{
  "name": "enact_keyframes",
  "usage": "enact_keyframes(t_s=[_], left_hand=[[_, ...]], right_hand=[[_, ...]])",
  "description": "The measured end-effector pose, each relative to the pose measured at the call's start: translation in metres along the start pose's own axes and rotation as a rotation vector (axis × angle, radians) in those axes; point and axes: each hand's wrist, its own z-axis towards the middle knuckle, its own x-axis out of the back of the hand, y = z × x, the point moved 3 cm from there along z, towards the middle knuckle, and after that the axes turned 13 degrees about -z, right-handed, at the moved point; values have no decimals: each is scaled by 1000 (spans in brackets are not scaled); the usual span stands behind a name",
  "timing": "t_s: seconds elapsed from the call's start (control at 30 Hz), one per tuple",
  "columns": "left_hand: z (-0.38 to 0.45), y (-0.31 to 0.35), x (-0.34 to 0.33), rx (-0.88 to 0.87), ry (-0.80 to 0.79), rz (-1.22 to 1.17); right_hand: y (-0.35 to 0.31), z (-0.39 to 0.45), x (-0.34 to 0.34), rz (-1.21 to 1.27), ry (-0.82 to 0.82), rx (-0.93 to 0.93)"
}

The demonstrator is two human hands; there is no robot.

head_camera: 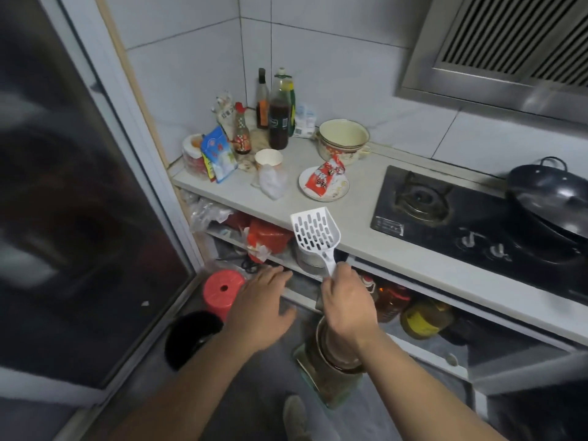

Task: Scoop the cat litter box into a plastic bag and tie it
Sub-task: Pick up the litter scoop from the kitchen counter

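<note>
My right hand (345, 308) grips the handle of a white slotted litter scoop (315, 232), held upright in front of the counter edge with its blade empty. My left hand (261, 302) reaches forward with its fingers straight, toward the open shelf under the counter, and holds nothing. Crumpled clear plastic bags (208, 213) lie on that upper shelf at the left, beside a red bag (267, 237). No litter box is in view.
The white counter (359, 224) carries bottles, a paper cup, a cream pot (343, 140), a plate with a red packet and a black gas hob (445, 211) with a wok. Below stand oil jugs (393, 300), a red stool (221, 291) and stacked bowls. A glass door (79, 202) closes off the left.
</note>
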Motion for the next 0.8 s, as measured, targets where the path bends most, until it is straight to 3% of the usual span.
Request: enact_keyframes(t_s=[0.17, 0.43, 0.8], left_hand=[[67, 16, 4, -17, 22, 135], [137, 19, 6, -9, 16, 116], [246, -44, 38, 62, -18, 64]], right_hand=[[29, 53, -3, 45, -16, -56], [50, 118, 7, 60, 1, -120], [15, 209, -15, 51, -83, -202]])
